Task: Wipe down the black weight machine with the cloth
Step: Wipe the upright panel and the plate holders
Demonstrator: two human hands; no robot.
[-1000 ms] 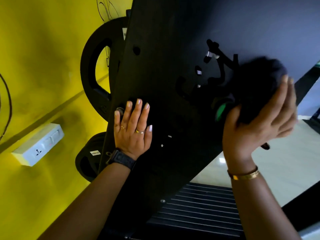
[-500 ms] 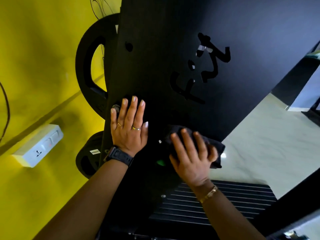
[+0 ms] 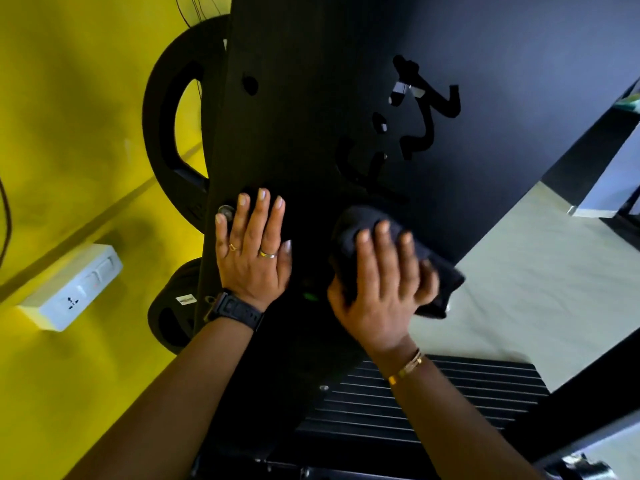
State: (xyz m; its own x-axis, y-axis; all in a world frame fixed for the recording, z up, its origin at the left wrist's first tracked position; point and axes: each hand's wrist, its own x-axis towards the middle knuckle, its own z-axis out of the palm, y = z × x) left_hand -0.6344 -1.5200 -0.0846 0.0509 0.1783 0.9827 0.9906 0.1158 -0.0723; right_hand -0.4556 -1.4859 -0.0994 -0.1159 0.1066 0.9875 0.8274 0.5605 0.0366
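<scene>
Cloth (image 3: 349, 233) is down from the lettering (image 3: 431, 128), low on the machine panel (image 3: 311, 116); my right hand (image 3: 384, 289) grips it, left hand (image 3: 254, 258) lies flat, bracing. Upper area probably done.

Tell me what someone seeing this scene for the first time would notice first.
The big black weight machine panel fills the centre, with two hands on its lower part: the left hand lies flat, the right hand holds a bunched black cloth against it. Behind, on the left, the bright yellow wall stands out, with a white socket box low down and black weight plates beside the panel's edge.
</scene>
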